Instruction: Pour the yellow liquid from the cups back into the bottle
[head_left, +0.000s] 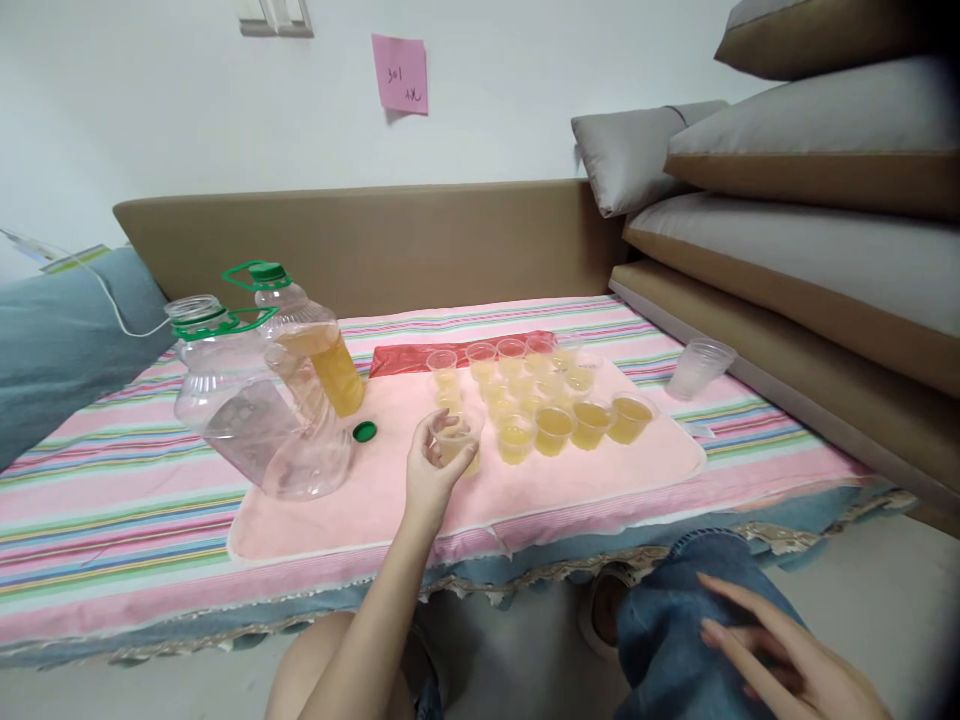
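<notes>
The clear cup (pixel 453 448) sits, in the head view, inside the grip of my left hand (pixel 433 470), at the near left of the filled cups (pixel 553 430) and over the pink mat (pixel 420 520). Its long axis looks close to upright, mouth up, and my forearm reaches it from below and slightly left. I have that grip part-closed, thumb on the near right side and fingers curled at the left of the rim; I can't tell whether the base touches the mat. The filled cups lie to its right, the nearest just beside it. To its left I see the green cap (pixel 364 432), then the uncapped bottle (pixel 300 450), with the capped bottle (pixel 339 372) behind, holding yellow liquid. My left hand is clearly the nearer one: my right hand (pixel 799 655) is well apart, low over the denim-covered knee (pixel 675 610), fingers loosely spread, with nothing visible held.
</notes>
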